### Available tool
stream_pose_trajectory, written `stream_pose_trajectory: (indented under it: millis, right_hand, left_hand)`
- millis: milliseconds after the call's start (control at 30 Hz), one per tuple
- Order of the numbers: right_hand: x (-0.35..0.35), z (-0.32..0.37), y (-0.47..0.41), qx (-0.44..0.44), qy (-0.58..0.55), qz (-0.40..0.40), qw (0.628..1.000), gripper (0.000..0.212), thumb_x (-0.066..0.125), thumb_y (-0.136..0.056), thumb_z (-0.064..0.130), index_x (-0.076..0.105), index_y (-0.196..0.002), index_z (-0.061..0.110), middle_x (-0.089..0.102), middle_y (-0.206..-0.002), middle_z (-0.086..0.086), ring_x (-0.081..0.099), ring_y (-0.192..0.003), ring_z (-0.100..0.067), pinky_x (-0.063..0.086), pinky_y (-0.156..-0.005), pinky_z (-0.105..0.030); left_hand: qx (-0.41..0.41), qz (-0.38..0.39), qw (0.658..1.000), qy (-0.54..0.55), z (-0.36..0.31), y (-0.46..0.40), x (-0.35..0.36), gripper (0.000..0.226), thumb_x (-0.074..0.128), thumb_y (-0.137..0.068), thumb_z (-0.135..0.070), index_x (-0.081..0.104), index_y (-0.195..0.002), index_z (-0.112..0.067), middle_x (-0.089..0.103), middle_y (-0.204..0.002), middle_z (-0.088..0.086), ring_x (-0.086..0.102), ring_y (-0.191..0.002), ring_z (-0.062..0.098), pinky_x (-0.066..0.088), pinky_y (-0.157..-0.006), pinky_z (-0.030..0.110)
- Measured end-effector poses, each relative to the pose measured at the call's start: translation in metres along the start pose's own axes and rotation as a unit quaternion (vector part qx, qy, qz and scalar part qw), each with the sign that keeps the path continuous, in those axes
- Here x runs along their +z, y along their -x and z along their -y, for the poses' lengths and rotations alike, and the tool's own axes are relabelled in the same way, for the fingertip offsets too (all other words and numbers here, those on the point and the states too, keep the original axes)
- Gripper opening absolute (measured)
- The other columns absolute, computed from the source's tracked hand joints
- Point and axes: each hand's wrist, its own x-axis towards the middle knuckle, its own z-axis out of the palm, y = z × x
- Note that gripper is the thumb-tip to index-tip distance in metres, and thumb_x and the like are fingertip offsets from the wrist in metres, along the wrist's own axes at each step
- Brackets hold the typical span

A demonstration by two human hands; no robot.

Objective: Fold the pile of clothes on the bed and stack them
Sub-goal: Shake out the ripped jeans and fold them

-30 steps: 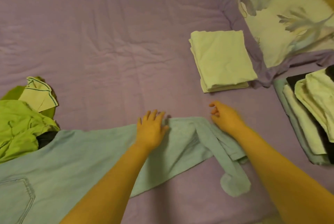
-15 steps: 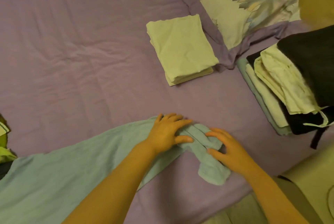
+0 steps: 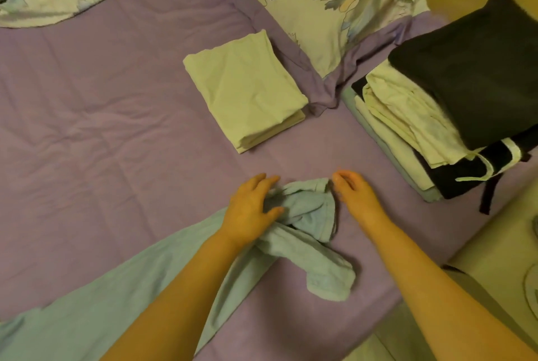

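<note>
Half a second ago both your palms lay flat on the narrow end of the light blue garment; now your right hand has lifted off to the side and the cloth between your hands has bunched up into a rumpled hump. I judge that you are gathering that end to turn it back over the body of the garment, so the fold is only beginning and this piece is not yet ready for stacking.

Your left hand rests on the bunched cloth, fingers loosely spread and slightly bent, with the fingertips at the far edge of the hump and the thumb pressing its side; it does not look clamped around anything. Your right hand's fingers are curled downward just beside the hump's right edge; whether they pinch the cloth I cannot tell.

The garment runs from under your left palm back toward you and off to the left, a loose end trailing below your right wrist. Beyond your fingertips lies a folded pale yellow piece, and out past your right fingers sits the stack of folded clothes.
</note>
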Motion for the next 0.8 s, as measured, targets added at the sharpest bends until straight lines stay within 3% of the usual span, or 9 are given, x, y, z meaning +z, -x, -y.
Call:
stream_pose_trajectory:
  millis: [67,167,200,267,333,400,467,600,800]
  right_hand:
    - [-0.001,-0.012,0.036,-0.022,-0.015,0.001,1.000,0.022,0.055,-0.088,0.047,0.055,-0.109,0.039,0.058,-0.119,0.015,0.055,-0.100,-0.001,0.044,-0.078,-0.013]
    - [0.006,-0.052,0.101,-0.089,0.094,0.093,0.987,0.057,0.068,-0.074,0.055,0.042,-0.124,0.053,0.039,-0.128,0.039,0.038,-0.119,0.016,0.037,-0.088,-0.003]
    - [0.013,-0.066,0.116,-0.113,0.160,0.105,0.975,0.063,0.073,-0.076,0.047,0.041,-0.131,0.047,0.033,-0.132,0.037,0.033,-0.123,0.015,0.032,-0.093,-0.003]
    - [0.028,-0.086,0.132,-0.129,0.193,0.048,0.971,0.043,0.072,-0.083,0.016,0.058,-0.123,0.023,0.046,-0.126,0.017,0.046,-0.123,-0.010,0.033,-0.092,-0.009]
    - [0.039,-0.082,0.140,-0.074,0.085,-0.015,0.994,0.028,0.064,-0.084,-0.005,0.066,-0.102,0.015,0.062,-0.109,0.003,0.059,-0.108,-0.025,0.041,-0.085,-0.014]
    - [0.045,-0.060,0.145,-0.031,-0.049,-0.013,0.998,0.028,0.063,-0.085,-0.004,0.067,-0.094,0.022,0.071,-0.100,0.004,0.065,-0.097,-0.013,0.048,-0.078,-0.013]
    - [0.051,-0.035,0.153,-0.021,-0.099,0.019,0.995,0.021,0.067,-0.085,0.009,0.069,-0.092,0.029,0.073,-0.092,0.012,0.066,-0.089,-0.002,0.049,-0.070,-0.010]
    - [0.086,0.006,0.177,-0.067,-0.079,0.114,0.988,0.028,0.057,-0.083,0.036,0.064,-0.109,0.030,0.068,-0.109,0.019,0.060,-0.102,0.007,0.046,-0.080,-0.008]
    - [0.201,0.019,0.212,-0.149,0.111,0.190,0.964,0.027,0.057,-0.093,0.020,0.060,-0.121,0.022,0.041,-0.133,0.014,0.033,-0.132,-0.006,0.025,-0.109,-0.016]
  left_hand:
    - [0.013,-0.030,0.999,0.031,-0.003,-0.002,-0.002,0.044,0.062,-0.089,-0.039,0.056,-0.130,-0.023,0.053,-0.132,-0.001,0.043,-0.125,0.020,0.035,-0.104,0.029]
    - [0.052,0.059,0.995,0.069,-0.001,0.010,-0.011,0.050,0.061,-0.078,-0.060,0.068,-0.113,-0.025,0.064,-0.113,-0.009,0.052,-0.110,0.011,0.042,-0.097,0.028]
    - [0.063,0.105,0.991,0.046,0.002,0.017,-0.013,0.054,0.060,-0.075,-0.064,0.068,-0.115,-0.028,0.064,-0.114,-0.011,0.052,-0.110,0.008,0.041,-0.098,0.029]
    - [0.082,0.140,0.986,-0.044,0.010,0.035,-0.013,0.048,0.063,-0.078,-0.060,0.066,-0.118,-0.033,0.064,-0.116,-0.014,0.051,-0.110,0.006,0.036,-0.102,0.028]
    - [0.066,0.090,0.993,-0.031,0.015,0.056,-0.012,0.027,0.067,-0.084,-0.043,0.071,-0.107,-0.030,0.068,-0.105,-0.014,0.054,-0.099,0.005,0.037,-0.099,0.028]
    - [-0.007,0.046,0.993,0.108,0.013,0.081,-0.016,0.011,0.068,-0.086,-0.032,0.074,-0.091,-0.025,0.070,-0.090,-0.013,0.059,-0.086,0.006,0.046,-0.087,0.025]
    - [-0.087,0.023,0.963,0.253,0.010,0.106,-0.025,0.012,0.064,-0.087,-0.036,0.071,-0.084,-0.026,0.069,-0.080,-0.009,0.062,-0.076,0.010,0.051,-0.075,0.022]
    - [-0.162,-0.077,0.930,0.320,0.017,0.164,-0.048,0.035,0.059,-0.079,-0.052,0.062,-0.072,-0.018,0.054,-0.062,-0.009,0.045,-0.058,0.005,0.040,-0.056,0.016]
    - [-0.279,-0.160,0.921,0.222,0.075,0.261,-0.086,0.031,0.068,-0.084,-0.037,0.059,-0.066,-0.014,0.047,-0.050,-0.009,0.040,-0.047,0.004,0.036,-0.047,0.017]
